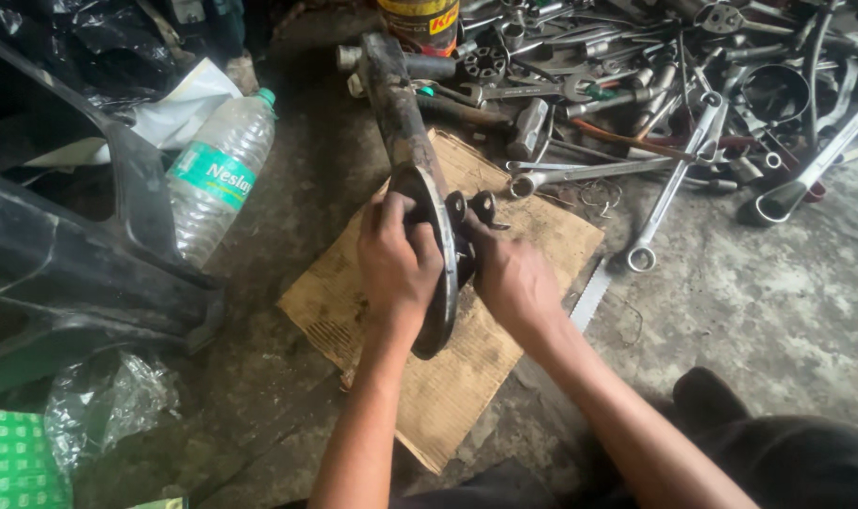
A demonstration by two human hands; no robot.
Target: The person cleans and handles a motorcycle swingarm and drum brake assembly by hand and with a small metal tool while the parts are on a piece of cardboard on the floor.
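A dark, greasy metal part stands on edge over a piece of cardboard [504, 226]: a round steel plate [440, 283] joined to a long rusty shaft [398, 104] that runs away from me. My left hand [396, 259] grips the left face and rim of the plate. My right hand [512, 278] reaches in at the right face, fingers on the black bracket [476, 209] bolted there. Both hands press against the part and hold it upright.
A heap of spanners, sockets and a hammer [655, 104] covers the concrete at the upper right. A clear plastic water bottle [220, 174] lies at left beside a black plastic moulding [61, 254]. A yellow can [420, 21] stands at the top. Crumpled plastic [108, 401] lies lower left.
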